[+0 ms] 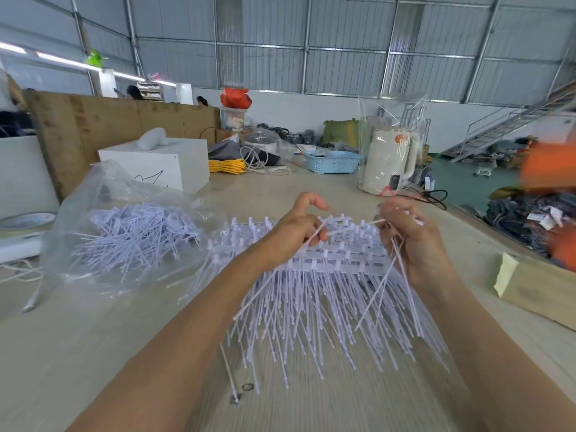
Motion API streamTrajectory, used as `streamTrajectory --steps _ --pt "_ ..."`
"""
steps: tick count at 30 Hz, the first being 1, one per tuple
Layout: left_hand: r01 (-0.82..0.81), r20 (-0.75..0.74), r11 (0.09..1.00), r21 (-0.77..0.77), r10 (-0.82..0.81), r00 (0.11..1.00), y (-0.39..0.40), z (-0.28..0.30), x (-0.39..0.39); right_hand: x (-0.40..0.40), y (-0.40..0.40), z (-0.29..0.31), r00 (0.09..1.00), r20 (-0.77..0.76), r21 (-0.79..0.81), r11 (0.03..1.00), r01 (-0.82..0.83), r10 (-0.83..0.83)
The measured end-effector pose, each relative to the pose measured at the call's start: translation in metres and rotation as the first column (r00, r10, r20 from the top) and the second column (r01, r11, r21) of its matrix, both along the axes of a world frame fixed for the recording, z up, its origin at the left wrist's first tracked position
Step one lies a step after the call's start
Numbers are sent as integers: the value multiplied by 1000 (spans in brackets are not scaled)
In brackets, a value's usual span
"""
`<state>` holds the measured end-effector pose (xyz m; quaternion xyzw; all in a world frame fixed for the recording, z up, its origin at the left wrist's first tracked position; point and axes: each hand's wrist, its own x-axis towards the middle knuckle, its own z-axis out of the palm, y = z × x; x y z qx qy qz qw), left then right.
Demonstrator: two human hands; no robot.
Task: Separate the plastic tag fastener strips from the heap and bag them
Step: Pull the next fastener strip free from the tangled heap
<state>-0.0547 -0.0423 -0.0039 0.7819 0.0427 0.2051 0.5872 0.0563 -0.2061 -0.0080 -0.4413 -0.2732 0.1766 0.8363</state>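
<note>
— White plastic everywhere at centre frame: what is that heap (pixel 311 275)?

— Tag fastener strips, thin white plastic stems joined on crossbars, piled on the pale wooden tabletop (pixel 93 353). Their stems fan down toward the lower middle of the frame.

— And the hands?

— Both are over the top of the heap. The left hand (pixel 296 232) has its fingers curled, pinching a single white stem (pixel 316 236) that runs up to the right. The right hand (pixel 411 241), right of centre, grips a few loose strips (pixel 396 266) that hang down past its palm. The picture is blurred, so I cannot tell exactly how many.

— Where is the bag?

— Left of the heap, at middle left: a clear, crumpled plastic bag (pixel 103 198) lying on the table with more white strips (pixel 137 235) already inside. It sits just beside the heap.

— Anything loose?

— One stray white strip (pixel 229 374) lies apart on the table at lower centre.

— Behind?

— A white box (pixel 162 163) at upper left, a coil of yellow cord (pixel 226 166), a light blue plastic basket (pixel 333 162), and a cream kettle wrapped in clear film (pixel 389 163) at upper right.
</note>
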Motion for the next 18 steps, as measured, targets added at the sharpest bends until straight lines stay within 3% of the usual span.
streamTrajectory --steps 2,6,11,18 --pt "-47 -16 995 86 49 999 0 1 -2 -8 6 -2 991 134 -112 994 -15 30" --pt "61 -92 977 203 -43 995 -2 -1 -9 -24 19 -5 956 271 -208 976 -58 114" --pt "39 -92 939 341 -8 996 -2 -3 -11 -29 24 -3 929 348 -316 949 -8 124" --pt "-130 19 772 622 152 988 -5 -1 -3 -27 29 -2 925 377 -393 913 107 53"
